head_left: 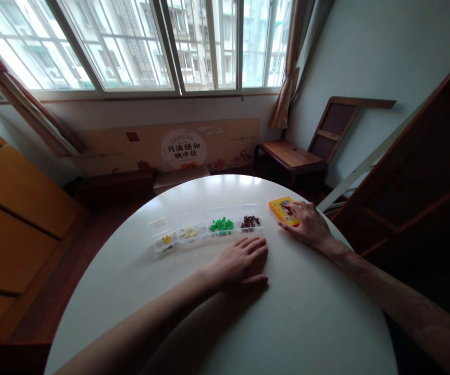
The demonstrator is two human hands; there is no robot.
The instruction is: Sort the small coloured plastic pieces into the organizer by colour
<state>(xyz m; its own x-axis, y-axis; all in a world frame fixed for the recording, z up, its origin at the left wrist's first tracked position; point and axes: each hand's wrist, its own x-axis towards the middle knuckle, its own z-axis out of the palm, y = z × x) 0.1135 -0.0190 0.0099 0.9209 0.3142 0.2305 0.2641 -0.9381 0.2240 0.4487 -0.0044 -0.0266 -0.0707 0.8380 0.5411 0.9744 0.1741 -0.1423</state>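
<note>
My left hand [244,260] lies on the white round table [295,312], palm down, its fingers stretched out and nothing held. Just beyond its fingertips are clear plastic boxes in a row. One holds green bricks [221,225], and the one to its right holds dark brown bricks [250,223]. Farther left are pale cream pieces [189,231] and a few yellow pieces [166,239]. At the right, my right hand [309,224] grips a flat yellow box [282,205] with printing on top, fingers over its right part and thumb at the near edge.
The table's rounded far edge curves near the boxes. Behind it stand a wooden chair [293,154] and a printed cardboard panel [225,143] under the window. Wooden cabinets [14,234] are at the left, and a dark wooden panel [416,177] leans at the right.
</note>
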